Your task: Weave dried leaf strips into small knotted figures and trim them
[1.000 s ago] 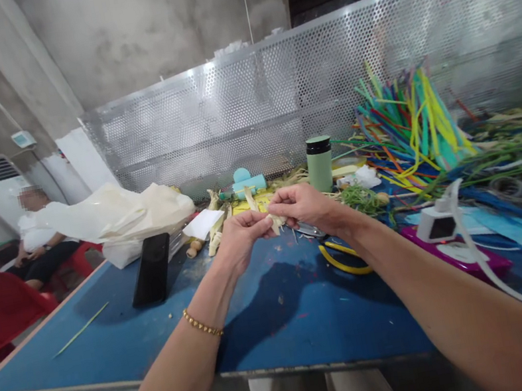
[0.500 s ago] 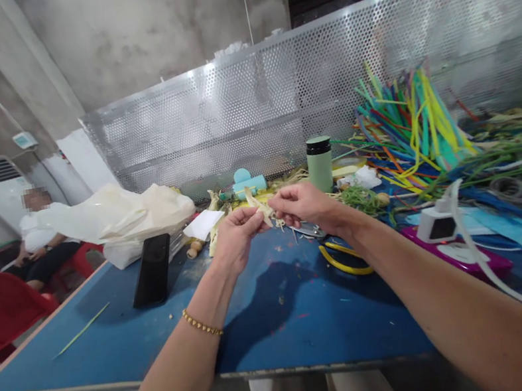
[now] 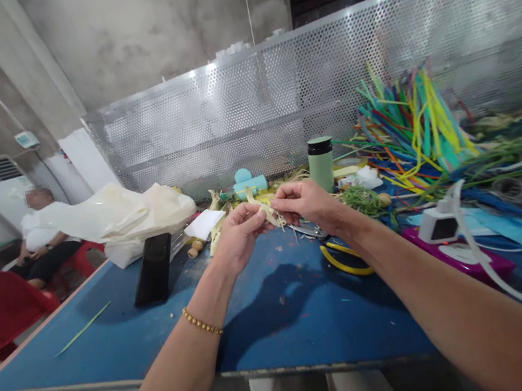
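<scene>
A small pale, husk-like piece (image 3: 268, 213) is held up above the blue table, its thin tip pointing upward. My left hand (image 3: 241, 229) pinches it from the left between thumb and fingers. From the right, my right hand (image 3: 301, 202) has its thumb and fingertips closed at the same piece. Which part each fingertip grips is too small to tell. Just below and behind my right hand lies a metal tool (image 3: 308, 230), partly covered. Yellow-handled scissors or pliers (image 3: 346, 260) lie under my right forearm, their other end hidden.
A black phone (image 3: 153, 270), a cream plastic bag (image 3: 142, 209) and a white card (image 3: 205, 223) are on the left. Behind stands a green tumbler (image 3: 321, 164). Colourful strips (image 3: 423, 126), green stems and a purple power strip (image 3: 457, 252) with cable crowd the right. A person (image 3: 42, 227) sits far left.
My hands stay close together around the pale piece, with the right hand's fingers shifted slightly. The piece has turned a little, and frayed ends show below it. The view moved very slightly.
</scene>
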Available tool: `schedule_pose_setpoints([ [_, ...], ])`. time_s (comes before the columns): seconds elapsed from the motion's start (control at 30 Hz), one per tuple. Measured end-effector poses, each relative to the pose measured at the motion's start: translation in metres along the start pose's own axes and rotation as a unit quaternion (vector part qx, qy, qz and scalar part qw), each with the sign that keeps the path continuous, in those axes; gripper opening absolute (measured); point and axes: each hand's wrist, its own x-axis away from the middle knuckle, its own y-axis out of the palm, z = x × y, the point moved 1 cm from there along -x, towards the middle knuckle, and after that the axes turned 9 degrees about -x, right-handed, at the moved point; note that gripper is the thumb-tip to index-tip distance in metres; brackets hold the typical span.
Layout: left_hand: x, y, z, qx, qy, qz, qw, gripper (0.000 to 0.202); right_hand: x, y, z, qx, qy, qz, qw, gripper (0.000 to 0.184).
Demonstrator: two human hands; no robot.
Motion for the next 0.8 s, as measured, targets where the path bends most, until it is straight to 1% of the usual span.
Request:
schedule_pose_setpoints([
  [0.13, 0.0002, -0.0002, 0.0014, 0.005, 0.007, -0.013, 1.0, 0.024, 0.0013, 0.0017, -0.0037, 0.007, -0.004, 0.019, 1.0, 0.025],
  [0.43, 0.0004, -0.0018, 0.0008, 0.01, 0.028, -0.036, 0.999, 0.02, 0.0031, 0.0039, -0.007, 0.024, -0.011, 0.038, 0.999, 0.02],
  [0.53, -0.001, -0.0029, -0.0018, 0.012, 0.044, -0.031, 0.998, 0.019, 0.0032, 0.0031, -0.0078, 0.046, -0.02, 0.054, 0.997, 0.021],
  [0.63, -0.0023, -0.0032, -0.0041, 0.015, 0.056, -0.018, 0.998, 0.02, 0.0034, 0.0025, -0.0087, 0.046, -0.022, 0.061, 0.997, 0.02],
  [0.73, -0.0029, -0.0024, -0.0051, 0.019, 0.056, -0.012, 0.998, 0.021, 0.0033, 0.0021, -0.0084, 0.043, -0.022, 0.059, 0.997, 0.019],
  [0.8, -0.003, -0.0015, -0.0052, 0.026, 0.053, -0.009, 0.998, 0.022, 0.0031, 0.0016, -0.0073, 0.045, -0.023, 0.07, 0.996, 0.019],
])
